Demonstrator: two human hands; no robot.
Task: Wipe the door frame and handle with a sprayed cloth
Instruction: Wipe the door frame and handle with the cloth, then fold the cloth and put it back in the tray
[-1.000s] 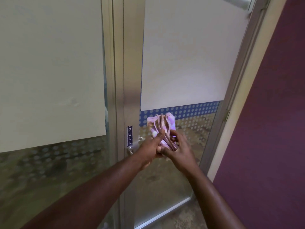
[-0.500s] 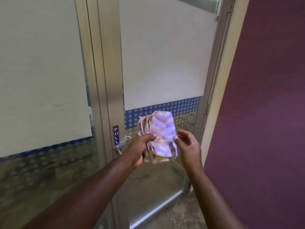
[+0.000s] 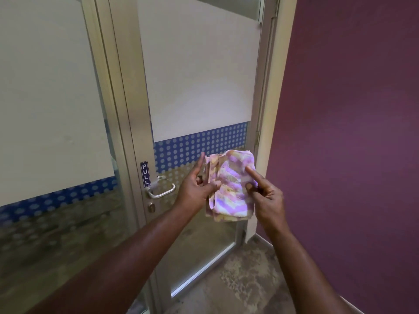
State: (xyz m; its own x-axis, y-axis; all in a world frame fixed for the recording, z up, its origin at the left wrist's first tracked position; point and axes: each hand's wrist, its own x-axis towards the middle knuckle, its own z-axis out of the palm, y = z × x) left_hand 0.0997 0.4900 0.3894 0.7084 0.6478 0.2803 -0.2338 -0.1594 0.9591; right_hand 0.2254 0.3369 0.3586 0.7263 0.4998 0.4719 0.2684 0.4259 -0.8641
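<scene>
Now, step: both hands fold the cloth (image 3: 229, 186) at centre frame, probably readying a pad.
Left hand (image 3: 195, 189): pinching cloth.
Right hand (image 3: 265, 193): gripping cloth, forefinger out.
Next: press it to the handle (image 3: 161, 189).

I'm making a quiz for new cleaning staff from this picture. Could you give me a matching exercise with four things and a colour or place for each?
Things:
1. cloth
2. door handle
3. PULL sign
4. wall

Descriptions:
A. dark purple, on the right of the door
B. silver, just below the sign
C. held between the left hand and the right hand
D. dark blue with white letters, on the door frame

Pairs: 1-C, 2-B, 3-D, 4-A
</scene>
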